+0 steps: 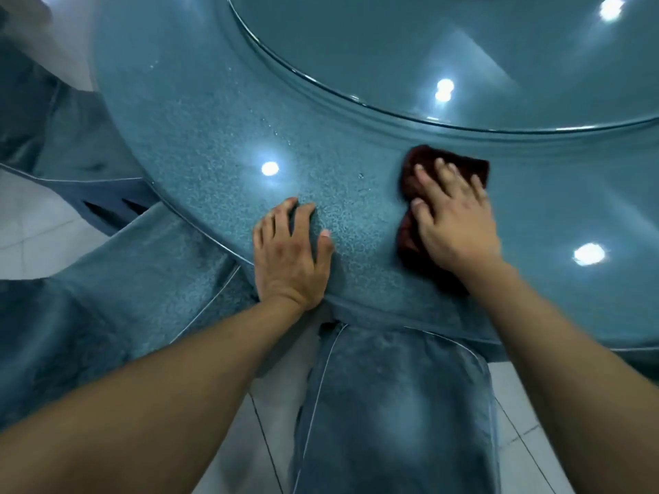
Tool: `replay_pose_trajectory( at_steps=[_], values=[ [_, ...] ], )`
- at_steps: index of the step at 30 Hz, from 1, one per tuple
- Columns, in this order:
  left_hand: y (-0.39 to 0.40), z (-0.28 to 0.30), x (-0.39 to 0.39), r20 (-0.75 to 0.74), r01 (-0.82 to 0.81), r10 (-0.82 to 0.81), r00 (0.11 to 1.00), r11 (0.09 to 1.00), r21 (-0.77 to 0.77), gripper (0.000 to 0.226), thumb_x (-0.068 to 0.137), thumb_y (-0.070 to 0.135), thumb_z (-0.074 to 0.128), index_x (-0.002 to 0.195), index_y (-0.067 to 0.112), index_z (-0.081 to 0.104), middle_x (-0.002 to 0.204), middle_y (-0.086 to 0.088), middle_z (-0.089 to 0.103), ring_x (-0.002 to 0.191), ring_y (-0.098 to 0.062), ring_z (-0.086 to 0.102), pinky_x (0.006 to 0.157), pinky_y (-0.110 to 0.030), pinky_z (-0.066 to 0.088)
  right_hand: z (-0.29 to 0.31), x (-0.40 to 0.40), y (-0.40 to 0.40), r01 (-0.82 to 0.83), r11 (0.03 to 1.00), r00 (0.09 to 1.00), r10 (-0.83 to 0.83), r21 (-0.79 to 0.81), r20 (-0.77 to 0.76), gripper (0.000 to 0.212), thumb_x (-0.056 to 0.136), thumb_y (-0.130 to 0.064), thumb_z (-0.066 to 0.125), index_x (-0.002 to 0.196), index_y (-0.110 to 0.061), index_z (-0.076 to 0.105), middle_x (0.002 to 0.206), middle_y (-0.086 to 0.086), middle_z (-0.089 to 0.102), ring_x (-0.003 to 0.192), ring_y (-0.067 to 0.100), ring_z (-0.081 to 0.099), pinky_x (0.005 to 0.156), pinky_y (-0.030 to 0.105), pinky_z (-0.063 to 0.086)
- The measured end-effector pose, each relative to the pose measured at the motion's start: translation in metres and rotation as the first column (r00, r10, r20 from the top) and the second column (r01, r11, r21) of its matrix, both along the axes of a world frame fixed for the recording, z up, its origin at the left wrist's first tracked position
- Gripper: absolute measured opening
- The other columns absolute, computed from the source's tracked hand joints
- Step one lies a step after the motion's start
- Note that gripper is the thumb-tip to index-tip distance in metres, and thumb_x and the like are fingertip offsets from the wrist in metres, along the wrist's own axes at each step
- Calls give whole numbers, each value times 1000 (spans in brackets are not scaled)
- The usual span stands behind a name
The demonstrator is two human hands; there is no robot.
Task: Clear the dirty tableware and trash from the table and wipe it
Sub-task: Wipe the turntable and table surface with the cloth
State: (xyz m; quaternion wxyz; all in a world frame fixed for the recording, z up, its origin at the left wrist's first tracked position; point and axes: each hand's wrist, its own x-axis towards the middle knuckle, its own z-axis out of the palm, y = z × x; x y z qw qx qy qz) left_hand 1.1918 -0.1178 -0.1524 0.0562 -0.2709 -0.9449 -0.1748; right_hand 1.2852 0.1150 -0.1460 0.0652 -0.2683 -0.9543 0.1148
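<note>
A round table (199, 112) with a glossy blue speckled top fills the view. My right hand (453, 215) lies flat with spread fingers on a dark red cloth (474, 165), pressing it onto the tabletop near the front edge. My left hand (292, 251) rests palm down on the table's near edge, fingers relaxed, holding nothing. A few small water drops (361, 175) sit on the surface between the two hands and further back.
A raised round glass turntable (463, 48) covers the table's middle. Blue covered chairs stand close: one (392, 404) right below me, another (117, 279) at the lower left, a third (53, 119) at the far left. Pale floor tiles (32, 222) show between them.
</note>
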Motion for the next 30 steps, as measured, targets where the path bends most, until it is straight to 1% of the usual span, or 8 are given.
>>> replay_pose_trajectory(
  at_steps=[4, 9, 15, 18, 22, 25, 28, 30],
  values=[
    [2, 1, 0, -12, -9, 9, 1000, 1000, -1, 49, 98, 46, 33, 134, 20, 54, 143, -6, 50, 126, -29, 47, 108, -49, 35, -4, -62, -58, -164, 986, 985, 164, -1, -54, 60, 95, -45, 34, 152, -29, 41, 162, 5, 32, 150, 19, 27, 124, 44, 11],
    [4, 4, 3, -4, -36, 36, 999, 999, -37, 48, 98, 42, 34, 136, 21, 54, 143, -6, 50, 127, -27, 46, 111, -45, 33, -4, -14, -63, -169, 986, 983, 168, -9, -68, 58, 96, -44, 32, 151, -30, 43, 160, 5, 37, 148, 20, 32, 123, 44, 15],
    [1, 2, 2, 20, -4, 4, 1000, 1000, -9, 46, 99, 39, 37, 137, 18, 53, 146, -8, 50, 131, -29, 45, 114, -45, 32, 1, 78, -21, 147, 989, 989, -147, 12, -6, 62, 95, -48, 32, 153, -28, 38, 161, 9, 32, 149, 26, 30, 123, 49, 16],
    [-6, 4, -4, 49, 60, -61, 997, 998, 31, 47, 99, 39, 37, 137, 17, 55, 145, -10, 51, 130, -30, 46, 113, -46, 33, 1, 61, -8, 314, 949, 949, -314, -16, -6, 66, 93, -51, 29, 154, -26, 36, 162, 13, 30, 149, 30, 28, 123, 52, 14],
    [-35, 8, -48, 26, 259, -260, 965, 965, 31, 47, 96, 38, 37, 132, 19, 60, 141, -11, 54, 120, -31, 51, 103, -45, 37, 0, 25, -14, 443, 896, 896, -443, -8, -6, 69, 93, -50, 26, 155, -21, 34, 162, 17, 27, 150, 33, 25, 123, 55, 12],
    [-64, 10, -106, -23, 282, -283, 959, 959, -16, 50, 96, 38, 37, 136, 16, 58, 144, -14, 51, 122, -34, 52, 102, -47, 39, 4, -12, -66, 393, 919, 919, -393, 32, -13, 68, 93, -49, 27, 155, -22, 35, 162, 16, 29, 149, 32, 27, 123, 54, 14],
    [-98, 4, -161, -36, 263, -264, 964, 964, -33, 53, 95, 38, 38, 139, 13, 54, 146, -16, 49, 124, -36, 51, 104, -48, 39, 0, -65, -162, 278, 959, 961, -278, 58, -16, 64, 95, -47, 32, 155, -25, 36, 162, 11, 31, 150, 27, 27, 124, 48, 12],
    [-115, 2, -193, -1, 255, -256, 967, 966, -43, 55, 95, 39, 37, 141, 13, 52, 149, -17, 46, 129, -38, 48, 108, -50, 37, -4, -89, -218, 270, 960, 963, -268, 69, -28, 61, 96, -44, 37, 154, -26, 37, 162, 8, 32, 150, 25, 27, 125, 46, 11]
  ],
)
